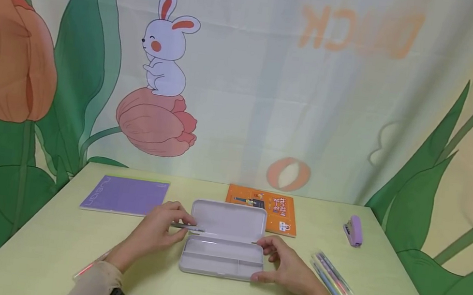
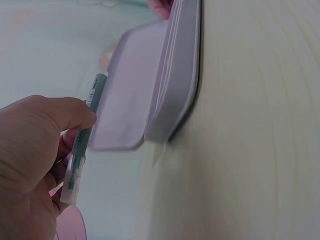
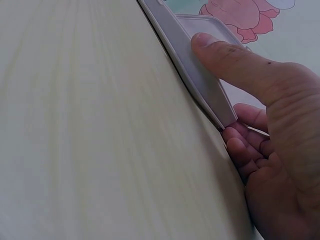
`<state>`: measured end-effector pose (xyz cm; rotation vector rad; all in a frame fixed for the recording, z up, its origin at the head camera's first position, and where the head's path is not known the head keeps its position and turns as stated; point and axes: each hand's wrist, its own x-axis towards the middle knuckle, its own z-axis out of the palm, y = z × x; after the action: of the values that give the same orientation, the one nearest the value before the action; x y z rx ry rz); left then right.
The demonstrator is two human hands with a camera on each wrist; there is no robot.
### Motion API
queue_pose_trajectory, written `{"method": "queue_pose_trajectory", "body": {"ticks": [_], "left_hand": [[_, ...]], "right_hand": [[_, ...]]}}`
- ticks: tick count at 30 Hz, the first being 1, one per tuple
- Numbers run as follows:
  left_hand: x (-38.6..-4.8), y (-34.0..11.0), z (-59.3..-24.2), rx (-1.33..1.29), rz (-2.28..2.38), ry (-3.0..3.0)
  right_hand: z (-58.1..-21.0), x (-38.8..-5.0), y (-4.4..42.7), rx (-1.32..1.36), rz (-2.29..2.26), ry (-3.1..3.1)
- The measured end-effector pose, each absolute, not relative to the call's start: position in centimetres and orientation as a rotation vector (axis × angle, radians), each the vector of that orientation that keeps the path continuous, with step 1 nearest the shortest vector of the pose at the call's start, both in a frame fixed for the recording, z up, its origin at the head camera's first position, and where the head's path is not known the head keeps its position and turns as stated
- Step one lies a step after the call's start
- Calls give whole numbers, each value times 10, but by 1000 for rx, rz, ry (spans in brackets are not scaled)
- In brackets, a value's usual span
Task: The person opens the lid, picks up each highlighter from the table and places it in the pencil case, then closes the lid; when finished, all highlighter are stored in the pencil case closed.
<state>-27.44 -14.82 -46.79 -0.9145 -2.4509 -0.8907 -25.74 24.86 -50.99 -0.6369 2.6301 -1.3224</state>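
An open pencil case (image 1: 213,247) in pale grey-lilac lies in the middle of the table, its lid (image 1: 228,219) tilted back and its lower part divided into compartments. My left hand (image 1: 160,226) pinches a grey-green pen with a clear cap (image 2: 90,112) between thumb and fingers. In the head view the pen is beside the lid's left edge; the left wrist view shows it in front of the lid. At the case's right end, my right hand (image 1: 288,268) grips the lower part, thumb (image 3: 207,42) on the front wall and fingers around the end.
Several pens (image 1: 333,280) lie right of my right hand, with a purple stapler (image 1: 355,231) farther back. A purple notebook (image 1: 126,196) is at the back left, an orange booklet (image 1: 283,213) behind the case. Something thin and reddish (image 1: 89,267) lies partly under my left forearm.
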Motion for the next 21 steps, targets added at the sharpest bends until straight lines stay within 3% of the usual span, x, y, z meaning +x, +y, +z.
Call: {"method": "queue_pose_trajectory", "body": {"ticks": [12, 21], "left_hand": [[-285, -86, -464, -1060, -893, -2438], [-281, -68, -464, -1067, -918, -2481]], "right_hand": [[-508, -259, 249, -594, -1293, 2641], [-511, -260, 248, -614, -1305, 2629]]}}
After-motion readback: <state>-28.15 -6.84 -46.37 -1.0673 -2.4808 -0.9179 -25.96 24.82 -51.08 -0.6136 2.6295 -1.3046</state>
